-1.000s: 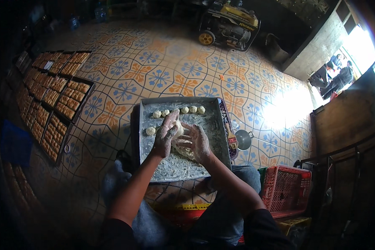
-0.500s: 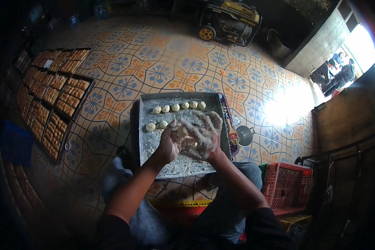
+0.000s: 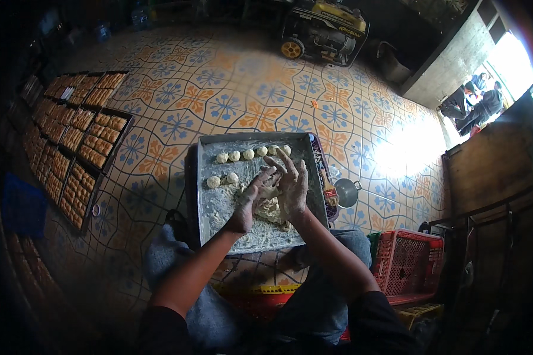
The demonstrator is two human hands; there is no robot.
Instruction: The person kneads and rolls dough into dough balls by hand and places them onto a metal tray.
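Observation:
My floured hands meet over a shallow metal tray (image 3: 204,207) dusted with flour. My left hand (image 3: 250,204) curls its fingers around what looks like a small piece of dough, mostly hidden between the palms. Facing it, my right hand (image 3: 292,188) has its fingers stretched out and spread, with the palm turned toward the left one. A larger lump of dough (image 3: 269,212) lies in the tray just beneath them. Several small dough balls (image 3: 249,153) form a row along the tray's far side. Two more balls (image 3: 214,181) rest at the left, in a second row.
A brush (image 3: 330,193) and a grey pan (image 3: 347,193) sit right of the tray. Trays of baked pastries (image 3: 99,139) cover the floor at left. A red crate (image 3: 410,266) stands at right, a generator (image 3: 324,31) farther back. People (image 3: 475,106) sit near the bright doorway.
My right hand has turned more upright and its fingers now point away from me. My left hand has closed in toward it, and the larger dough lump below shows more.

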